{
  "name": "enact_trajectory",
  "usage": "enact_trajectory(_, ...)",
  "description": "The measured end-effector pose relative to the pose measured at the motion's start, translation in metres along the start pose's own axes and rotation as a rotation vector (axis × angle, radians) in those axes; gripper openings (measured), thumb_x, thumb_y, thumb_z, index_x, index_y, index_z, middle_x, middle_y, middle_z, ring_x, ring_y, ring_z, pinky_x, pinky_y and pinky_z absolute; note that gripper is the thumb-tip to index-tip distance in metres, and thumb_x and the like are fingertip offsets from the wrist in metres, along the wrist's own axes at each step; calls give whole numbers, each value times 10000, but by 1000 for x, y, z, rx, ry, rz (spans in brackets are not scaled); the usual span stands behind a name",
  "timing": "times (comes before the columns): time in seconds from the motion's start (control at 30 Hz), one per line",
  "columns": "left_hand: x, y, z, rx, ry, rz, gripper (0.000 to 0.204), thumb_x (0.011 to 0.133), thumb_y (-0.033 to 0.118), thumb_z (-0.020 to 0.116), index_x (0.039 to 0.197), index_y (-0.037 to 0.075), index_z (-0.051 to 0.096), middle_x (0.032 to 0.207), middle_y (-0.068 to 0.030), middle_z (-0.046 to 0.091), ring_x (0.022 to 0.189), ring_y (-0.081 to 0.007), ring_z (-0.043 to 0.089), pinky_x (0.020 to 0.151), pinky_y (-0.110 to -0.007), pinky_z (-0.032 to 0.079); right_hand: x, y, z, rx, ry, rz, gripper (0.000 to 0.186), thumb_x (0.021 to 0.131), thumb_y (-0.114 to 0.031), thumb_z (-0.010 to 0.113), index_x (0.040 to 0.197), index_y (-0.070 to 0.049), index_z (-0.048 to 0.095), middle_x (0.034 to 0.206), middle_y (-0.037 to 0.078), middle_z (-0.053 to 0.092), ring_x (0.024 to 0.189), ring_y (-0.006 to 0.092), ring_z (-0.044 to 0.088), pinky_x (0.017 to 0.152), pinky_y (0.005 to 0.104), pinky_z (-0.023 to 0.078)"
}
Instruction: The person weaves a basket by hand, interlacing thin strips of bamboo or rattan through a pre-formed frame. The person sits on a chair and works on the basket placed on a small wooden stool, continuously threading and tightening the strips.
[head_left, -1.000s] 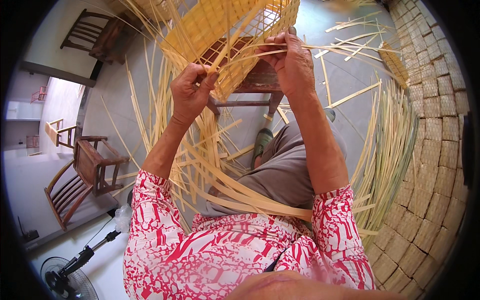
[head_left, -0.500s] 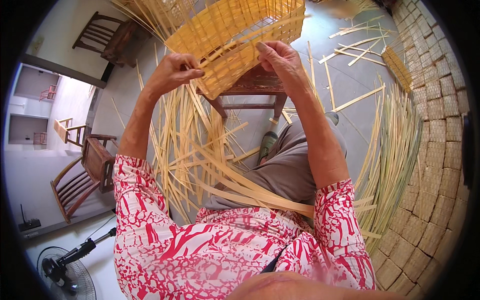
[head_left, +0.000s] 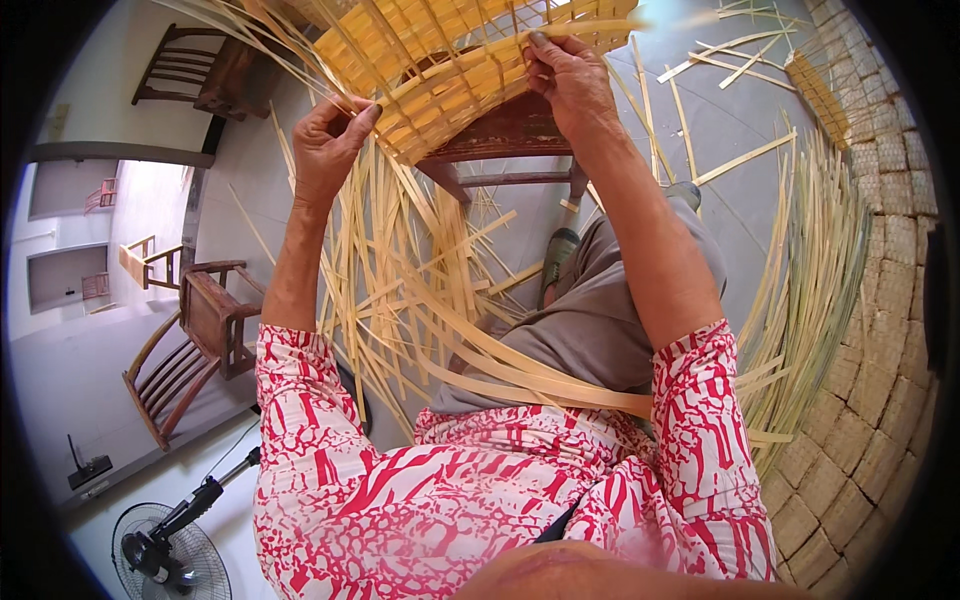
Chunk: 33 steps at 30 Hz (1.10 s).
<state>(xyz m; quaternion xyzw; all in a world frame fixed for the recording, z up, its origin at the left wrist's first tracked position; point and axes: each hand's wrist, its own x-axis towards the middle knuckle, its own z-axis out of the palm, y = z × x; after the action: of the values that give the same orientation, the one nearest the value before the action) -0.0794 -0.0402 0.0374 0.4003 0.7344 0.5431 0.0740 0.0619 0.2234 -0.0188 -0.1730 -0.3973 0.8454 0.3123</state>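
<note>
A yellow woven bamboo basket [head_left: 440, 123], with upright stakes standing out of its weave, rests on a dark red wooden stool [head_left: 500, 128] in front of me. One flat bamboo strip [head_left: 455, 66] runs along the basket's near side, between my hands. At the basket's left corner my left hand [head_left: 332, 145] pinches the strip between thumb and fingers. Farther right, my right hand [head_left: 577, 88] grips the same strip with thumb and fingers, close to the stakes. Beyond that hand the strip's free end sticks out to the right, smeared by motion.
Loose bamboo strips [head_left: 385, 270] lie heaped on the floor left of the stool; some cross my lap. A bundle of thin strips [head_left: 800, 260] lies at the right, beside stacked woven blocks [head_left: 880, 330]. Wooden chairs [head_left: 205, 320] and a black fan [head_left: 165, 550] are at the left.
The view has shifted, so the basket and stool sit higher in it. My right hand has moved up along the strip, whose free end swings on the right. Both hands keep pinching.
</note>
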Motion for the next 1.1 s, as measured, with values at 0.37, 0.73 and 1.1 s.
enact_trajectory(0.37,-23,16,30,-87,479,258,462,851,73,825,1253,71,598,921,-1,659,693,-50,588,641,-195,495,-5,-8,1,23,-18,88,133,957,-209,730,1016,-92,707,862,2,710,698,78,602,631,246,524)
enact_trajectory(0.73,22,59,90,573,126,669,244,911,79,684,1155,61,687,1066,-131,688,834,-307,708,690,-384,590,-9,-15,10,55,-6,52,114,1003,-118,609,1093,-48,621,978,88,691,860,185,688,739,305,586)
enact_trajectory(1.1,52,58,102,371,3,487,66,891,31,729,954,35,706,906,-81,648,732,-205,653,633,-306,518,-14,-26,10,316,-208,119,216,1015,-85,596,1217,-11,602,1115,114,694,888,148,694,718,245,594)
